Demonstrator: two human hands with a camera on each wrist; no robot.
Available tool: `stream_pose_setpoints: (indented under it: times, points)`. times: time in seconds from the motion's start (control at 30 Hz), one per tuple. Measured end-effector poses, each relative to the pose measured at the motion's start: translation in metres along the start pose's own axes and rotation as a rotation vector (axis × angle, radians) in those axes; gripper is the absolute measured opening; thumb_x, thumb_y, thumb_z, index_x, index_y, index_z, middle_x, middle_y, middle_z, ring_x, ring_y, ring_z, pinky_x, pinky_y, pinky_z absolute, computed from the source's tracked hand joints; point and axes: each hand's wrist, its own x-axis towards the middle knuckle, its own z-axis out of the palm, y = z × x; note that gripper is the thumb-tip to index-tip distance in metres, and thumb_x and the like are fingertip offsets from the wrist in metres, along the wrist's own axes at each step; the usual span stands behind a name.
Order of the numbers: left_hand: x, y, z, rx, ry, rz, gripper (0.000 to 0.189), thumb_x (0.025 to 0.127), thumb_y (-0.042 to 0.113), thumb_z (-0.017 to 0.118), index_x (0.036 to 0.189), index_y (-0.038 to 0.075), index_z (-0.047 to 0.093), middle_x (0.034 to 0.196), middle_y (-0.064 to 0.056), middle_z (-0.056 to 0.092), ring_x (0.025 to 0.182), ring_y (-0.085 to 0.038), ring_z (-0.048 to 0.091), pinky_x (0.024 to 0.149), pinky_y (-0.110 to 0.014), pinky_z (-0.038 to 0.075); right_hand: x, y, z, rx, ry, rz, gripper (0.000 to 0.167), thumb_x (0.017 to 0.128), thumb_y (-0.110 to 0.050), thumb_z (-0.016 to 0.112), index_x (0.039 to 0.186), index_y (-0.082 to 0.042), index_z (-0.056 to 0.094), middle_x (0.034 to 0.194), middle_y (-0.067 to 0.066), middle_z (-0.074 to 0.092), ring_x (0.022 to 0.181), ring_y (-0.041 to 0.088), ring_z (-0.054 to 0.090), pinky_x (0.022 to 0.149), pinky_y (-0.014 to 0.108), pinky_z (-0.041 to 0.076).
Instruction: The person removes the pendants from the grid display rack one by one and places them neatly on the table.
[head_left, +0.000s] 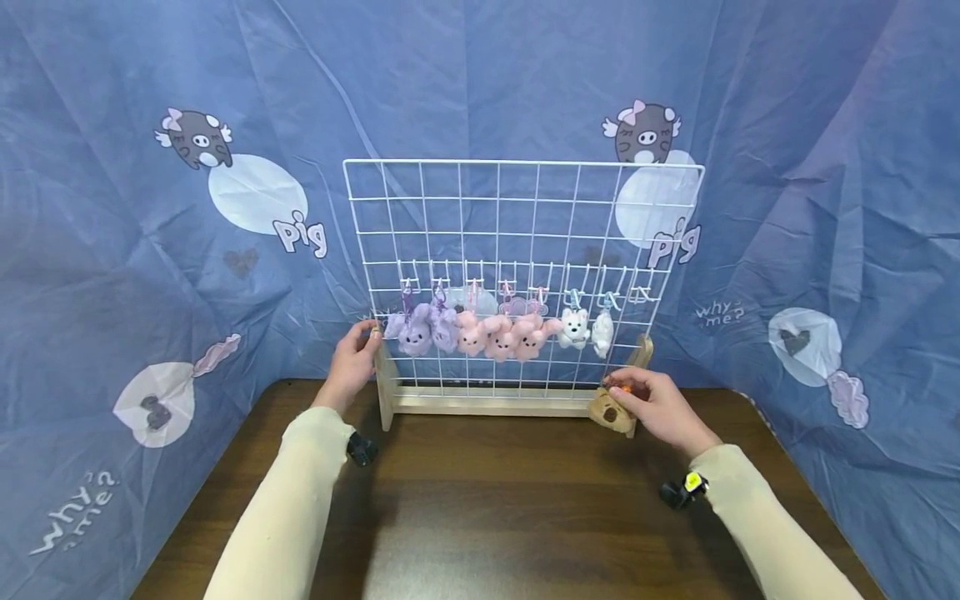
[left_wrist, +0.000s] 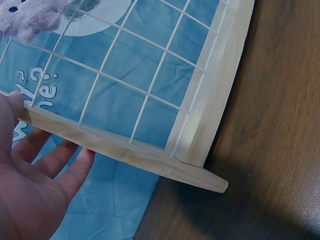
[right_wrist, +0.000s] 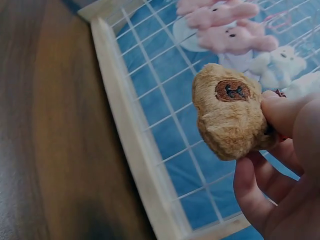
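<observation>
My left hand (head_left: 355, 357) holds the upper end of the wooden side foot (left_wrist: 100, 138) of a white wire grid rack (head_left: 517, 217), thumb on one side and fingers on the other. Between the thumb and fingers of my right hand (head_left: 658, 406) is a brown plush keychain (right_wrist: 230, 112) with a stitched muzzle. It hangs in front of the rack's lower right corner. On the rack's hooks are purple plush keychains (head_left: 415, 336) at left, pink plush keychains (head_left: 501, 337) in the middle and white plush keychains (head_left: 575, 327) at right. The rightmost hook (head_left: 640, 295) carries nothing.
The rack stands at the back of a dark wooden table (head_left: 480, 500), with a wooden bar (head_left: 487, 406) along its bottom. A blue printed cloth (head_left: 465, 83) hangs behind it and at both sides.
</observation>
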Motion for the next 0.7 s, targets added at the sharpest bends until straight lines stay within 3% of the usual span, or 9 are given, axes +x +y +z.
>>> stream_pose_setpoints:
  times: [0.13, 0.4, 0.7]
  points:
    - [0.000, 0.000, 0.001, -0.002, 0.008, 0.003, 0.043, 0.114, 0.028, 0.046, 0.153, 0.009, 0.046, 0.152, -0.028, 0.052, 0.132, -0.038, 0.054, 0.097, -0.053, 0.053, -0.002, 0.010, 0.007, -0.024, -0.028, 0.009, 0.019, 0.101, -0.005, 0.070, 0.119, 0.002, 0.073, 0.111, 0.018, 0.076, 0.086, 0.005, 0.066, 0.069, 0.023, 0.055]
    - [-0.001, -0.002, 0.002, -0.002, 0.015, 0.008, 0.042, 0.114, 0.026, 0.047, 0.152, 0.009, 0.047, 0.149, -0.027, 0.055, 0.126, -0.036, 0.056, 0.088, -0.043, 0.054, -0.008, 0.030, 0.022, -0.057, -0.076, 0.018, 0.017, 0.099, -0.003, 0.072, 0.115, 0.001, 0.075, 0.108, 0.015, 0.076, 0.086, 0.007, 0.066, 0.071, 0.023, 0.055]
    - [0.000, 0.000, 0.002, -0.016, 0.015, 0.011, 0.042, 0.114, 0.027, 0.047, 0.152, 0.009, 0.047, 0.150, -0.027, 0.054, 0.128, -0.036, 0.055, 0.086, -0.042, 0.053, -0.015, 0.051, 0.033, -0.106, -0.114, -0.007, 0.015, 0.096, -0.004, 0.075, 0.111, -0.001, 0.076, 0.106, 0.011, 0.076, 0.088, 0.006, 0.064, 0.077, 0.025, 0.053]
